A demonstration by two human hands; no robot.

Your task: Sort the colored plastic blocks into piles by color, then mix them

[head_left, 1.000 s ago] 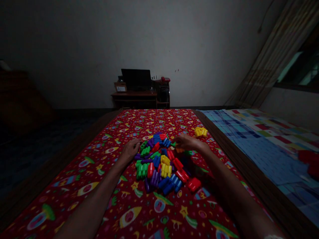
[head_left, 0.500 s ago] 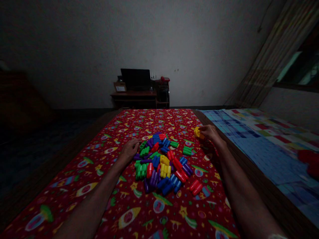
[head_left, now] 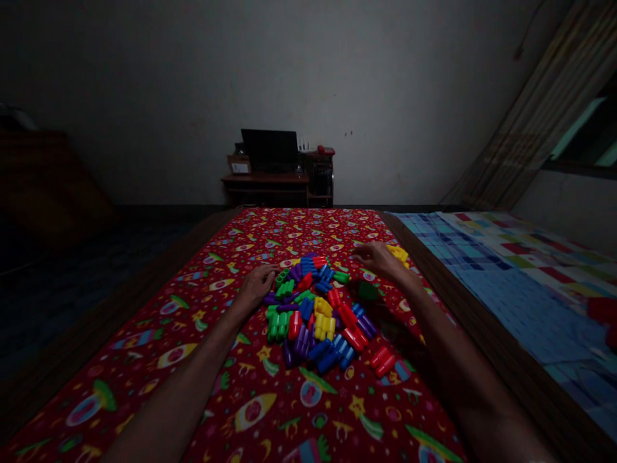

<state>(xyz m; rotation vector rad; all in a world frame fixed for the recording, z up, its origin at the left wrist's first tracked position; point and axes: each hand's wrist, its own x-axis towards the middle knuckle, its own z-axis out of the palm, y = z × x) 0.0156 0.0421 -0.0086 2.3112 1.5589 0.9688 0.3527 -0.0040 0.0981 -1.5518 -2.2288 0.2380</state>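
Note:
Plastic building blocks in red, blue, green, yellow and purple lie in a loose pile (head_left: 323, 307) on a red patterned cloth (head_left: 250, 376). My left hand (head_left: 258, 284) rests at the pile's left edge, fingers loosely apart, beside a green block (head_left: 282, 278). Nothing shows in it. My right hand (head_left: 380, 258) hovers over the right side, its fingers pointing left and holding nothing that I can see. Just behind its wrist are yellow blocks (head_left: 399, 253), partly covered by the hand. A green block (head_left: 367, 290) lies in the arm's shadow.
Against the far wall stands a desk (head_left: 265, 179) with a dark monitor (head_left: 270, 150) and a box (head_left: 240, 164). Blue checked bedding (head_left: 448, 263) spreads out to the right. A curtain (head_left: 520, 128) hangs by the window.
My right hand has let go of the yellow blocks at the cloth's right side and moved left, towards the pile. My left hand stays beside the pile. The view has shifted slightly.

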